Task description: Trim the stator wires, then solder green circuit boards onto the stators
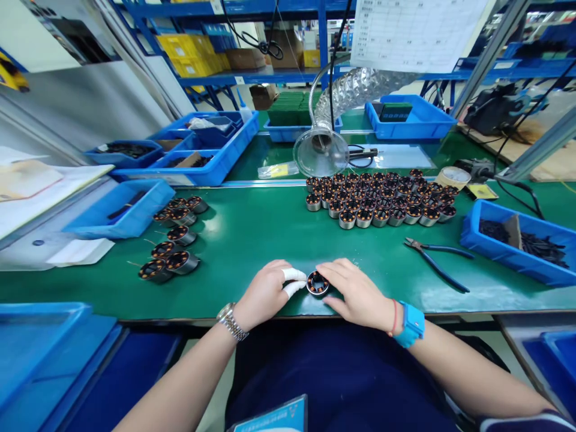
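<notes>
A round motor stator (317,284) with a metal rim and orange copper windings sits on the green bench mat just in front of me. My right hand (355,288) holds it from the right, fingers at its far edge and thumb at its near side. White covers wrap the thumb and index finger of my left hand (272,288). Those two fingertips are pinched together at the stator's left edge; whatever is between them is too small to make out. To the right lie blue-handled pliers (434,261), their jaws slightly apart.
Many similar stators (378,198) stand in packed rows behind my right hand. Several more, some with wires sticking out, form a group (180,234) at left. A blue bin (517,246) of black parts is at right. A clear fume-extraction hood (320,153) hangs over the back.
</notes>
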Available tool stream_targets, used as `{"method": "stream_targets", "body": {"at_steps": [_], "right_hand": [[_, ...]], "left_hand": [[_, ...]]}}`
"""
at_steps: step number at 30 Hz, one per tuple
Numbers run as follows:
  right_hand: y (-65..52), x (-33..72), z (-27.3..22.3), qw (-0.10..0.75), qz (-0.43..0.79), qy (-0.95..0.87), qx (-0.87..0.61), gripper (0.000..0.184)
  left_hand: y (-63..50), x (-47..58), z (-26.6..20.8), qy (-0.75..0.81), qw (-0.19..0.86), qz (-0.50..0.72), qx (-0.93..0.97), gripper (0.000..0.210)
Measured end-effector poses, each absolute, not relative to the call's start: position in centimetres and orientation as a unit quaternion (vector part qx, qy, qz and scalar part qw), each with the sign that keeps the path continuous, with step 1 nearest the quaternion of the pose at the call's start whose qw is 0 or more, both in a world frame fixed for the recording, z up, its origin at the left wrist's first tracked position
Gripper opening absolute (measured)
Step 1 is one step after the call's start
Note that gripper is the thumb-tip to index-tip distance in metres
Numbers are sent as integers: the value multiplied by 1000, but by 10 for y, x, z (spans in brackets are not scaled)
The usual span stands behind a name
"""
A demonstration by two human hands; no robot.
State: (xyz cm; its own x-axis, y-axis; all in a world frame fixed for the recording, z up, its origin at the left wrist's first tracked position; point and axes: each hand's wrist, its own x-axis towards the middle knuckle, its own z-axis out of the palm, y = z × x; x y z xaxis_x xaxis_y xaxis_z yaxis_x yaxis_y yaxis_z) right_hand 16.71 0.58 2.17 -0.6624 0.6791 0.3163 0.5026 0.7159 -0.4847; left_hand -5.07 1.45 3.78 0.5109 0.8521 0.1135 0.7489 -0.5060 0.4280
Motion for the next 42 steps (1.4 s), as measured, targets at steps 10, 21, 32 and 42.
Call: {"method": "stream_targets", "body": {"at_steps": [10, 21, 32, 42], "right_hand": [[11, 154, 24, 232, 175, -884, -366, 28], [4, 159, 22, 235, 193, -873, -381, 59], [13, 151, 23, 227, 195, -875, -381, 35], [-1, 150, 14, 267, 163, -841, -442, 43]], "left_hand": [[42, -56, 75, 396, 47, 103, 911, 15], [18, -78, 28, 497, 258, 222, 798, 22], [19, -54, 27, 500, 311, 282, 757, 10], [11, -68, 36, 570, 353, 307, 675, 18]]}}
